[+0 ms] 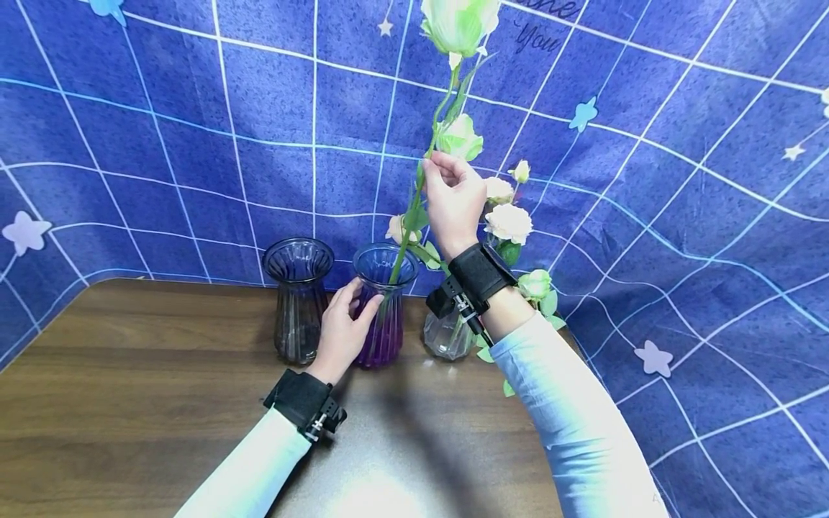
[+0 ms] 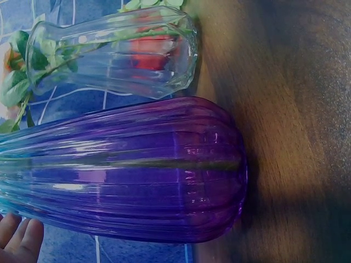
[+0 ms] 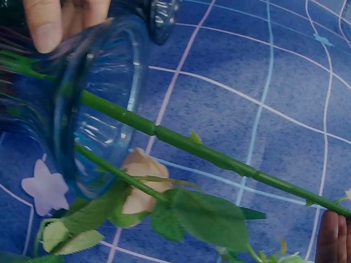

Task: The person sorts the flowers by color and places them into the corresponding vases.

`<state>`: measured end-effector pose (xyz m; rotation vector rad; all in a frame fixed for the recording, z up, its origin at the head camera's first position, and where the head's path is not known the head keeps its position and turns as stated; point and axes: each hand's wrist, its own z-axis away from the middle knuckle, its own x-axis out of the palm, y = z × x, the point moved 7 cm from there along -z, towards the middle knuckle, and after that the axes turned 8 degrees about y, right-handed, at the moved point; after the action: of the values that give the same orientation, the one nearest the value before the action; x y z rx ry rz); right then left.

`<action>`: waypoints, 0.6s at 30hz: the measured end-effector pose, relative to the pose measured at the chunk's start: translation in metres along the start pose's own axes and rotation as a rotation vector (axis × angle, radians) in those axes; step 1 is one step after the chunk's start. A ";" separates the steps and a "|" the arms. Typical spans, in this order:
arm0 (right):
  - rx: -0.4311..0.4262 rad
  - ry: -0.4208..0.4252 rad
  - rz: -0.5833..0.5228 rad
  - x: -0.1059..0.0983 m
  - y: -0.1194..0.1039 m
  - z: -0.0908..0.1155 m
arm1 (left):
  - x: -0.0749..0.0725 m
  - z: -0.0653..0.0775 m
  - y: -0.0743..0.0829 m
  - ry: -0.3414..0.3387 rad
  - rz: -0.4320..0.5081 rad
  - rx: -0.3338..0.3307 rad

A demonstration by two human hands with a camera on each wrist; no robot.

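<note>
The left hand (image 1: 343,327) holds the neck of a ribbed blue-to-purple glass vase (image 1: 382,338), thumb and fingers around its side. Higher up, the right hand (image 1: 456,198) pinches the long green stem (image 1: 414,208) of an artificial flower with a large pale green-white bloom (image 1: 460,25). The stem slants down through the vase's mouth, and in the left wrist view its end (image 2: 219,164) shows near the vase bottom. A second stem (image 3: 120,174) with a broad leaf (image 3: 211,219) also runs to the rim in the right wrist view.
A dark grey glass vase (image 1: 299,316) stands left of the purple one. To the right, partly behind the right forearm, a clear glass vase (image 1: 447,338) holds stems with pale roses (image 1: 509,223). A blue patterned cloth (image 1: 181,144) hangs behind the wooden table (image 1: 162,403).
</note>
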<state>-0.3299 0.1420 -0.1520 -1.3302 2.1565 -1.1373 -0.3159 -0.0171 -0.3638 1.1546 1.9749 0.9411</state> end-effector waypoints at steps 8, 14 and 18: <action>0.039 -0.027 0.022 0.003 0.018 0.011 | 0.000 0.001 0.000 -0.011 -0.012 -0.009; 0.055 -0.033 0.059 0.004 0.034 0.021 | -0.001 0.001 0.002 0.002 -0.007 -0.003; 0.062 -0.052 0.082 0.006 0.044 0.028 | -0.001 0.001 0.002 0.016 -0.005 0.008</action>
<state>-0.3397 0.1348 -0.2033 -1.2196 2.1017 -1.1160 -0.3143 -0.0173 -0.3624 1.1490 1.9952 0.9441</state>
